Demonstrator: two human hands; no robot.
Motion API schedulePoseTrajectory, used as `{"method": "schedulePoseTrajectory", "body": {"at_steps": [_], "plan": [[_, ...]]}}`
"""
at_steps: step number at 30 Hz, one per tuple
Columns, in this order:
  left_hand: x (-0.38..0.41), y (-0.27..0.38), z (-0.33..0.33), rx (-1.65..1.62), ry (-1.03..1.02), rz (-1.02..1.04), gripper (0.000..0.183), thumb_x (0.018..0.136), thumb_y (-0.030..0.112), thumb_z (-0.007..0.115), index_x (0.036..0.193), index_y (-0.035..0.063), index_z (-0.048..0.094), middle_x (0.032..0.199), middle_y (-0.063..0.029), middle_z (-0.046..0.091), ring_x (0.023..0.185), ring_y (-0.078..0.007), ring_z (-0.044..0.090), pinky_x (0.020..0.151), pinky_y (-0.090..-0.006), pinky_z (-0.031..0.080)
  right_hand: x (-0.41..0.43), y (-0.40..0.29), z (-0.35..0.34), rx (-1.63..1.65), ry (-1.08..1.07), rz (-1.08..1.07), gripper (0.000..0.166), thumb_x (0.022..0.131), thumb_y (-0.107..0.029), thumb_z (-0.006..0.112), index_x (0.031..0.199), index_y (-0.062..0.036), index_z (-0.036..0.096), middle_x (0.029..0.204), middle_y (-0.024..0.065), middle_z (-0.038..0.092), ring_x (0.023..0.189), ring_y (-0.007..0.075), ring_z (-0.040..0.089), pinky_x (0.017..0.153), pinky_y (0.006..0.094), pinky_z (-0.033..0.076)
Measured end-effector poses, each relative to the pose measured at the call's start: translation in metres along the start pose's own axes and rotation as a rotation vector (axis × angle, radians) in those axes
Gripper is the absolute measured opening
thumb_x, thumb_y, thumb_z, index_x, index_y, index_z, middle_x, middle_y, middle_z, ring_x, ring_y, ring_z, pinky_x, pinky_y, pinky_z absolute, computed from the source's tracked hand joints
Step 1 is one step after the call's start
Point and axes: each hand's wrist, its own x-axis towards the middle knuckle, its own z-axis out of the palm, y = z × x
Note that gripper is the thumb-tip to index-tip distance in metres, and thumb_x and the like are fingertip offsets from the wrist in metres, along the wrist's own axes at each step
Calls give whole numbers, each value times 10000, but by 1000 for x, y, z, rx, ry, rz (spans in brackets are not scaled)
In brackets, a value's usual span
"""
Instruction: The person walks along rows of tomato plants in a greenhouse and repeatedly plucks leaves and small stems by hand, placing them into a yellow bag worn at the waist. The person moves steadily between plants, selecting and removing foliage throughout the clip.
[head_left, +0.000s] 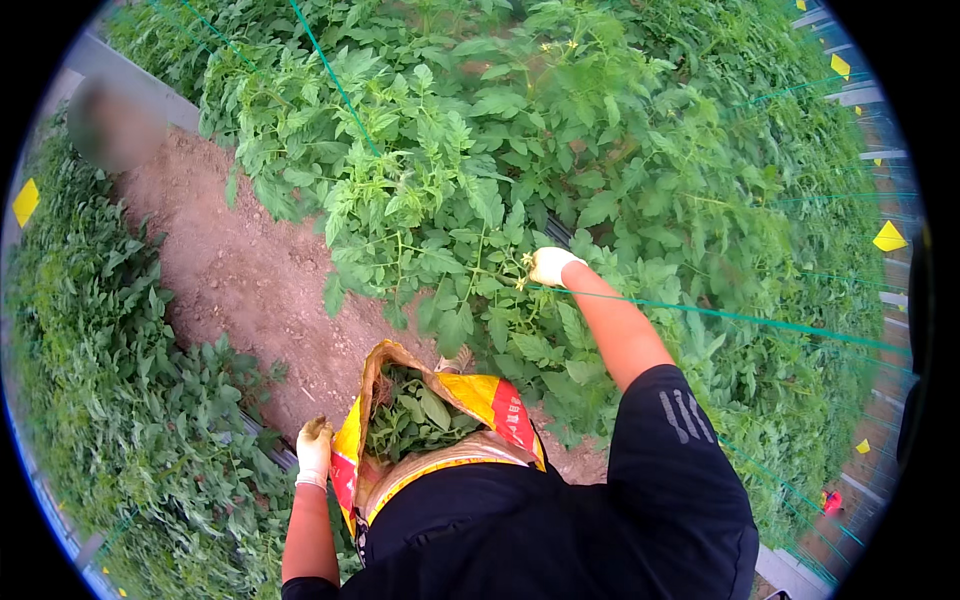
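My right hand (553, 267), in a pale glove, is closed at a tomato stem (495, 276) with small yellow flowers beside the fingers. A green string (720, 313) runs taut past its wrist. Down at the left, my left hand (313, 450) wears a pale glove with brown-stained fingertips. Its fingers are curled next to the left side of an open yellow and red woven sack (472, 390); whether they hold anything is not clear. The sack hangs at my waist, its mouth facing up. Inside lie plucked green leaves and shoots (412, 416).
Dense tomato plants (637, 150) fill the right and far side, with more rows (82, 322) at left. Between them runs a bare soil path (240, 255). Green strings cross above the plants. Yellow cards (889, 236) hang around. A blurred patch (116, 124) covers the path's far end.
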Motion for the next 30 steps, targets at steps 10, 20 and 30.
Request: {"method": "schedulePoseTrajectory", "body": {"at_steps": [10, 20, 30], "plan": [[8, 55, 30, -197, -369, 153, 430, 891, 73, 635, 1275, -45, 483, 1162, -131, 601, 1056, -198, 577, 926, -305, 470, -111, 28, -51, 1443, 1354, -355, 117, 941, -92, 539, 1005, 3, 563, 902, 74, 611, 787, 143, 577, 727, 289, 487], [-9, 109, 98, 508, -388, 475, 417, 809, 82, 645, 1197, -43, 557, 1037, -178, 674, 915, -249, 674, 795, -331, 531, -236, -103, 125, 1522, 280, -595, 156, 931, -46, 560, 1083, -14, 546, 1035, 89, 616, 998, 164, 571, 914, 303, 456], [-11, 124, 120, 518, -505, 549, 323, 862, 49, 580, 1168, -51, 567, 1033, -143, 672, 912, -185, 656, 810, -293, 513, -243, -43, 152, 1794, 593, -281, 169, 918, -1, 527, 1075, 46, 567, 965, 62, 612, 860, 110, 566, 822, 242, 476]]}}
